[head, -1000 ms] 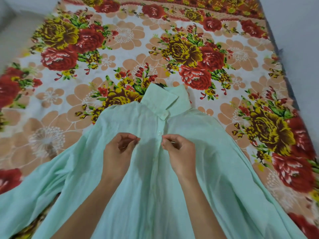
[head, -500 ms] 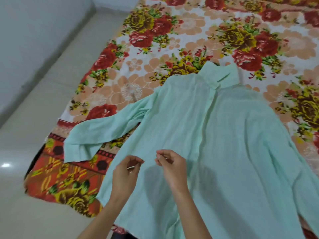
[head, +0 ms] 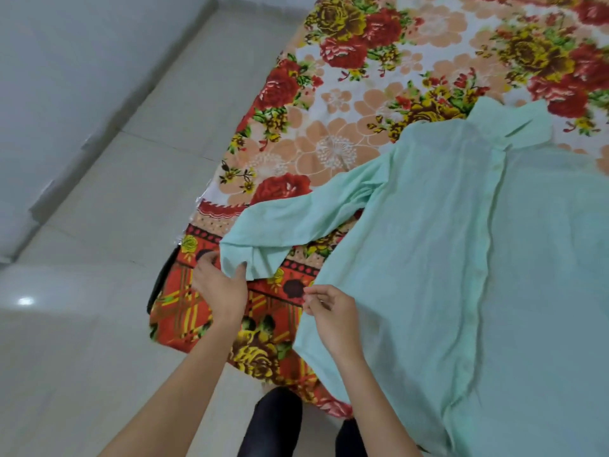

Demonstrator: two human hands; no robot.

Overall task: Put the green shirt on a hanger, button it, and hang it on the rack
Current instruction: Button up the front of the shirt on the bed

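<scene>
A pale green shirt (head: pixel 461 258) lies front up on a flowered bed, collar toward the far side. Its left sleeve (head: pixel 290 225) stretches out toward the bed's corner. My left hand (head: pixel 220 288) is at the sleeve's cuff, thumb and fingers closing on the cuff's edge. My right hand (head: pixel 333 318) hovers at the shirt's left side seam with its fingers pinched together; whether it grips the cloth is unclear. No hanger or rack shows in this view.
The bed's flowered sheet (head: pixel 346 143) ends at a corner near my hands, hanging over the edge. Grey tiled floor (head: pixel 99 291) and a white wall (head: pixel 49 77) lie to the left. My dark-trousered legs (head: pixel 273 420) stand below the bed's edge.
My view has swung left toward the bed's corner. Both hands left the button placket; the left hand went to the sleeve cuff, the right to the shirt's side edge.
</scene>
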